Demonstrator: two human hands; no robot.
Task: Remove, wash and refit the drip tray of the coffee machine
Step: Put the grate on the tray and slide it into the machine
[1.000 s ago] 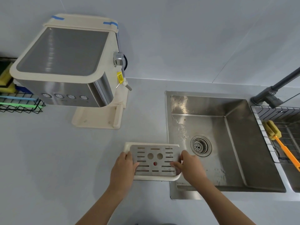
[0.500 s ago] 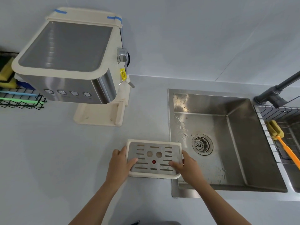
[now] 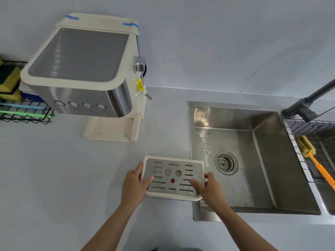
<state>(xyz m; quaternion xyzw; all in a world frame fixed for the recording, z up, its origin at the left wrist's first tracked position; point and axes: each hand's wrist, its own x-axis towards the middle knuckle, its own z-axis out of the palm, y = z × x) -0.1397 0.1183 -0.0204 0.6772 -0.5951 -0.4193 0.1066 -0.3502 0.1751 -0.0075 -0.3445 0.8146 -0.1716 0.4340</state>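
Note:
The cream drip tray (image 3: 173, 196) with its slotted steel grate and a red dot is out of the machine, held over the counter beside the sink's left rim. My left hand (image 3: 133, 185) grips its left edge, thumb on the grate. My right hand (image 3: 210, 188) grips its right edge, partly over the sink. The cream and steel coffee machine (image 3: 81, 69) stands at the back left, its base (image 3: 112, 132) bare where the tray sat.
A steel sink (image 3: 253, 160) with a round drain lies to the right. A dark tap (image 3: 306, 104) rises at its far right corner. A yellow sponge brush with an orange handle (image 3: 313, 158) lies on a wire rack. A black wire basket (image 3: 25, 111) with sponges stands far left.
The tray with both hands on it has shifted slightly toward the sink; the view has moved a little as well.

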